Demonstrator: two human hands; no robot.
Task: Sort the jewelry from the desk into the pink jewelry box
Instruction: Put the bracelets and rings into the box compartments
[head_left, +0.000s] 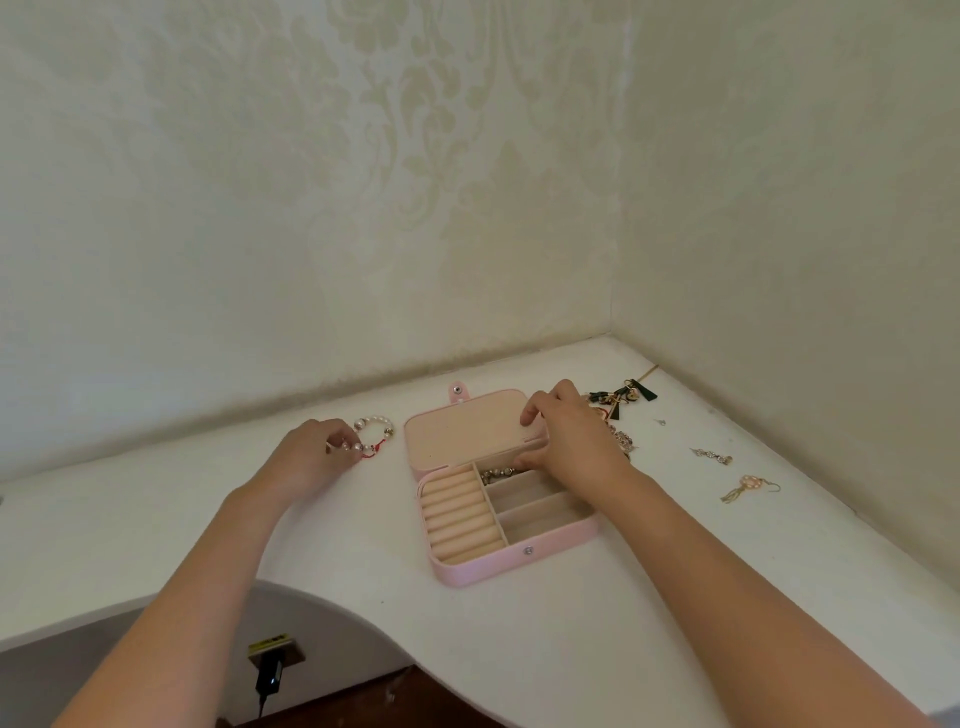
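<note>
left hand (311, 449) has its fingers curled in a pinch on the pearl bracelet (374, 434), which lies on the desk (363, 545) near its back edge, just left of the open pink jewelry box (519, 558). The right hand (566, 431) is curled over the box's far right compartment by a beaded piece (496, 474), can't tell if it's actually gripping it. I'd lift the bracelet clear instead of dragging it, then lower it into a free right-side compartment while the right hand steadies the lid (467, 428); tangled pile (623, 395) near the back right corner and earrings (748, 486) by the right edge come after imo.
</note>
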